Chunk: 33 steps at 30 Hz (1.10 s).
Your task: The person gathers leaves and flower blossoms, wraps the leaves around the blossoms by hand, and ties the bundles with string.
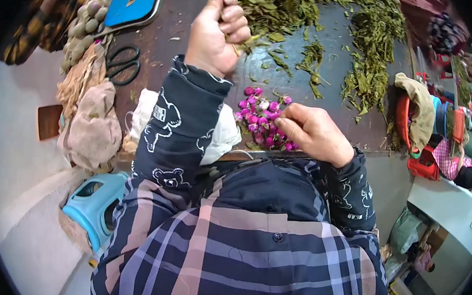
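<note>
My left hand [219, 35] is raised over the dark table, its fingers curled into a fist. Yellow-green dried leaves [249, 44] poke out from the lower side of this fist; what else it encloses is hidden. Lower and to the right, my right hand [318, 132] has thumb and forefinger pressed together at the edge of a small heap of purple flower heads [253, 118]. Whether a flower is in that pinch I cannot make out. The heap lies near the table's front edge, close to my body.
Dried green leaves [373, 53] cover the table's back and right. Black-handled scissors [124, 66], a blue tray [132, 6] and beige cloth bags [93, 125] lie left. White cloth [224, 134] sits under my left forearm. A blue plastic stool [96, 205] stands lower left; people appear far right.
</note>
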Available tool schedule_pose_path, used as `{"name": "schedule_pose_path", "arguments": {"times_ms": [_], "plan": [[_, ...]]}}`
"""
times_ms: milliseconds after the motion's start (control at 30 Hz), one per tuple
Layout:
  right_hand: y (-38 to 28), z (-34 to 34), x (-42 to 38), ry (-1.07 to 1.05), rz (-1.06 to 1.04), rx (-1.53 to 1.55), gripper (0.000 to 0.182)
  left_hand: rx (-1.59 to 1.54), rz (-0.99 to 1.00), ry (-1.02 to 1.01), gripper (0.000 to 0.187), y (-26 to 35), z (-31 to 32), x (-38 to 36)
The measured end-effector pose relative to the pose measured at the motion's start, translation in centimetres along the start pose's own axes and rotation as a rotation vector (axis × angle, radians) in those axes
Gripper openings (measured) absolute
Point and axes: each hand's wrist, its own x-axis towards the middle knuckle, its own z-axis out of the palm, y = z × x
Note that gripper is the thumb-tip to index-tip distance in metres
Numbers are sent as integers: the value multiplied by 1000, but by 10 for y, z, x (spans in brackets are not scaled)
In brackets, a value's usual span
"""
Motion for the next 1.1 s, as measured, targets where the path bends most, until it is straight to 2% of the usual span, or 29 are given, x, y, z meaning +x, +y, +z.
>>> {"name": "schedule_pose_path", "arguments": {"times_ms": [67,267,400,433,567,600,733,767,800,833,900,967,1000,1067,1100], "plan": [[-2,11,1,-65,-103,-50,16,-81,-17,-321,30,20,-3,-8],[2,58,2,-190,-205,-286,19,-177,-56,-444,28,59,32,-49],[-1,82,6,-221,-200,-363,24,315,96,121,32,46,86,-101],[0,85,6,-214,-208,-365,24,324,99,115,32,41,92,-109],[4,88,8,-55,-254,-350,17,744,64,342,31,17,99,-137],[3,85,8,-51,-262,-351,17,751,69,339,31,12,106,-142],[-2,53,5,105,-249,45,9,1296,-130,328,30,-6,127,-151],[-2,43,4,100,-258,172,7,1299,-128,321,30,-7,129,-151],[-5,33,2,95,-266,298,5,1368,-224,271,30,-6,130,-153],[-12,21,-3,105,-267,292,5,1434,-319,217,30,-5,131,-153],[-29,-4,-16,83,-90,679,6,1558,-502,100,30,-6,132,-150],[-31,-25,-29,196,-45,686,6,1320,-500,229,31,-5,141,-140],[-27,-35,-36,207,-49,678,6,1322,-494,215,31,-3,139,-136],[-19,-55,-52,366,-96,619,6,897,-362,363,32,8,130,-126],[-15,-64,-61,421,-96,590,5,899,-358,346,32,12,130,-120]]}}
